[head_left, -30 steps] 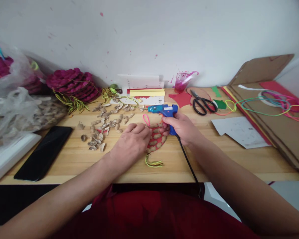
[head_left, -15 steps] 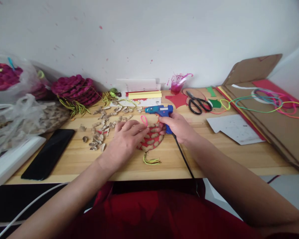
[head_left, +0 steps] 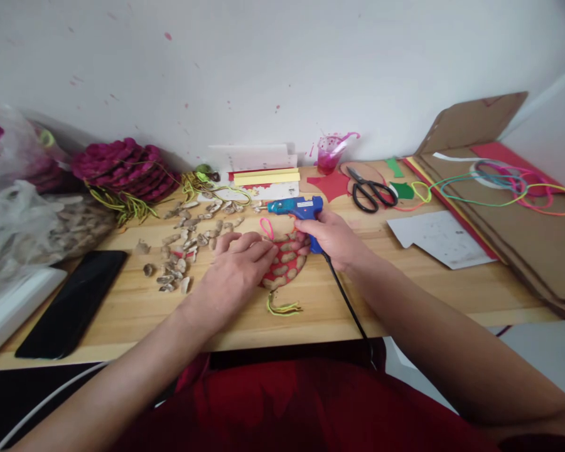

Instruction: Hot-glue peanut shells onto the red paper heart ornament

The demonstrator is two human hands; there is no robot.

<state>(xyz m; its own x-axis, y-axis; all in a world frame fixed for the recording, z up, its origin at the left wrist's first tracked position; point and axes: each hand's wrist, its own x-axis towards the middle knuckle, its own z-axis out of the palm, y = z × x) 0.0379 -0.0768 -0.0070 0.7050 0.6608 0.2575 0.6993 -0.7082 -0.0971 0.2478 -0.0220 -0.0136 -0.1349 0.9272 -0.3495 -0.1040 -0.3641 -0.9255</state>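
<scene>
My right hand (head_left: 332,237) is wrapped round a blue glue gun (head_left: 306,208), whose nozzle points left and whose black cord runs down over the desk edge. Below it lies a red round piece (head_left: 268,276) covered with rows of peanut shells (head_left: 288,257). It has a pink loop (head_left: 266,228) at the top and a yellow-green tassel (head_left: 285,307) at the bottom. My left hand (head_left: 238,263) rests over the left side of this piece with fingers bent and close together. Its fingertips and thumb are hidden, so what they hold cannot be made out.
Loose peanut shells (head_left: 179,267) lie to the left, beside a black phone (head_left: 73,301) and a plastic bag of shells (head_left: 70,226). Behind are stacked purple pieces (head_left: 122,166), a cup of pink liquid (head_left: 328,157) and black-handled scissors (head_left: 371,191). Cardboard (head_left: 541,245) lies at right.
The camera view has turned slightly, so the phone and purple stack appear further left. Both hands keep nearly the same pose at the red piece, and the glue gun stays in my right hand.
</scene>
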